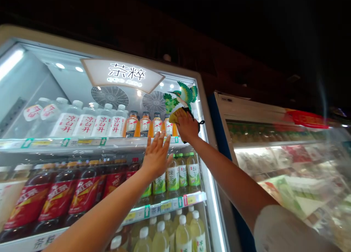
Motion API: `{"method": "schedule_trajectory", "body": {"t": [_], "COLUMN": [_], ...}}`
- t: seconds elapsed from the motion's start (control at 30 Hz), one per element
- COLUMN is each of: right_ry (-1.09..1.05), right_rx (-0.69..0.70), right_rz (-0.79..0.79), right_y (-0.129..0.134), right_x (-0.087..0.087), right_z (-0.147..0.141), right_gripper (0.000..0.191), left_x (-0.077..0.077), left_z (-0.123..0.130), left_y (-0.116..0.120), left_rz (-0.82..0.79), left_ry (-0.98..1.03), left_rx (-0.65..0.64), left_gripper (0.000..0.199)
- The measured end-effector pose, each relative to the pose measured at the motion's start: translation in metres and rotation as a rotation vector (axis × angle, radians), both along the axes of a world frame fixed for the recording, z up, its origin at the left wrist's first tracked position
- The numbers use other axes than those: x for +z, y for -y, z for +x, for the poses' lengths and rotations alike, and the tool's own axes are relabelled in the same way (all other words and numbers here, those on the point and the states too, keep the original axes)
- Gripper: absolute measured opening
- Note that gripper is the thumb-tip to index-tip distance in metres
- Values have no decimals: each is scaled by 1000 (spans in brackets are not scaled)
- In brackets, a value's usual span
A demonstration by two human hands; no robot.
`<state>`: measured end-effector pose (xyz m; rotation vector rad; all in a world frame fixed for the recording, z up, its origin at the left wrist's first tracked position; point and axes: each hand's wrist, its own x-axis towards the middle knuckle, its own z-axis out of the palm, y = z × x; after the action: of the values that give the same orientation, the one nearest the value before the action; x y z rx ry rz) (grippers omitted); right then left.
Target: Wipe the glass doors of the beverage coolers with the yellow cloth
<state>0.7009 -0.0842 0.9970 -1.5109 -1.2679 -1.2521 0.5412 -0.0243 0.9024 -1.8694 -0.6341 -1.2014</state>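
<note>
My right hand [188, 128] presses a yellow-and-black cloth [174, 115] to the glass door of a lit drinks fridge [201, 95], near its upper right corner. The cloth sits just below a bird sticker [185, 93] with green wings. My left hand [155, 156] lies open against the glass, fingers spread, lower and to the left. Behind the glass, orange-coloured bottles [145, 126] line the top shelf between the hands, and green-labelled tea bottles [172, 175] stand below.
A curved sign [123, 75] spans the fridge's top. Clear water bottles [87, 118] and red-labelled dark bottles [57, 197] fill shelves to the left; pale yellow bottles [182, 232] stand at the bottom. A second display cooler [274, 142] stands to the right, with packaged goods. Above is dark.
</note>
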Motion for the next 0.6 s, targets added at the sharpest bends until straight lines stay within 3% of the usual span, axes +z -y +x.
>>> {"method": "schedule_trajectory", "body": {"t": [0.1, 0.17, 0.33, 0.4, 0.47, 0.6], "right_ry": [-2, -69, -177, -168, -154, -136], "right_rx": [9, -15, -89, -94, -78, -10], "right_rz": [-30, -12, 61, 69, 74, 78], "right_y": [9, 14, 12, 8, 4, 2], "right_x": [21, 22, -23, -32, -25, 24], "right_z": [24, 45, 77, 81, 86, 99], "right_gripper": [57, 58, 58, 58, 58, 56], "left_x": [0, -4, -17, -19, -18, -10], "left_z": [17, 25, 35, 39, 47, 65], "left_y": [3, 3, -3, -5, -6, -2], "left_rz": [1, 4, 66, 96, 108, 79], "left_ry": [-14, -18, -44, -47, -56, -95], "left_rx": [-15, -30, -95, -116, -125, -119], "left_gripper": [67, 68, 70, 71, 72, 69]}}
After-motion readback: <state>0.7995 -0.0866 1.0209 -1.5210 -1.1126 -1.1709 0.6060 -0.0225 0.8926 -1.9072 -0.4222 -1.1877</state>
